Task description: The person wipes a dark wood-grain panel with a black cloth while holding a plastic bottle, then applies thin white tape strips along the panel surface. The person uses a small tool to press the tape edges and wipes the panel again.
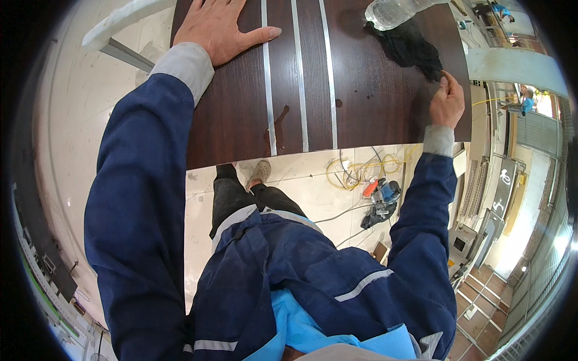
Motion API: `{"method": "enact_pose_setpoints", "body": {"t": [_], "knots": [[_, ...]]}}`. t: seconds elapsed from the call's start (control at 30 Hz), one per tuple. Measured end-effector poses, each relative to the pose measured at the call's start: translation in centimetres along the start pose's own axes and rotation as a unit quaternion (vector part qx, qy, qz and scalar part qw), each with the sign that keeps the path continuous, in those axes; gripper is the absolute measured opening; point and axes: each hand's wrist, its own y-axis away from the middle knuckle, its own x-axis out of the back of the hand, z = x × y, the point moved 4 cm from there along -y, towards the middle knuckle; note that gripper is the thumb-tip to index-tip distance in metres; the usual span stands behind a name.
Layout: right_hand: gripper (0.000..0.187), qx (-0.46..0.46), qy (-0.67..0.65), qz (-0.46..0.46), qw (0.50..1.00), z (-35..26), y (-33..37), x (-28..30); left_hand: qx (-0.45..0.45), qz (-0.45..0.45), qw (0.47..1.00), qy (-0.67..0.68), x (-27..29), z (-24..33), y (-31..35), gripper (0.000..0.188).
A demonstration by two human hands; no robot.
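My left hand (220, 27) lies flat on a dark brown wood-grain board (229, 114), thumb stretched toward the first of three thin silver strips (299, 78) inlaid across it. At the board's right side, my right hand (447, 103) pinches the near end of a crumpled black cloth (412, 51) between thumb and fingers. The cloth trails away over the board, its far end beside a clear plastic bottle (388, 13) that lies on its side, partly cut off by the upper edge. Wet spots (280, 117) and small drops mark the surface.
Under the board, a blue power tool (385, 192) with an orange part sits on the tiled floor near a coiled yellow cord (343, 174). Pale curved bars (518, 71) flank the board on both sides. Long panels (503, 192) lean at the right; distant people stand at upper right.
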Motion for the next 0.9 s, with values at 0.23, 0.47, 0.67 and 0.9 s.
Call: {"method": "enact_pose_setpoints", "body": {"t": [0.23,0.47,0.67,0.9], "knots": [[0.066,0.165,-0.042,0.017,0.985,-5.3,-6.0,-2.5,0.01,-0.019,1.0,-0.007,-0.7,-0.5,-0.6,0.11],[0.051,-0.054,-0.475,-0.066,0.876,-14.2,-8.9,-3.6,-0.046,0.1,0.989,-0.104,-5.0,-3.0,-1.3,0.118],[0.049,0.025,-0.464,-0.062,0.883,-17.6,-13.6,-6.4,-0.044,0.113,0.988,-0.092,-5.5,-3.3,-1.4,0.116],[0.063,0.093,-0.08,-0.042,0.992,-14.8,-12.6,-9.3,0.011,-0.019,1.0,-0.011,-0.8,-0.7,-0.5,0.11]]}}
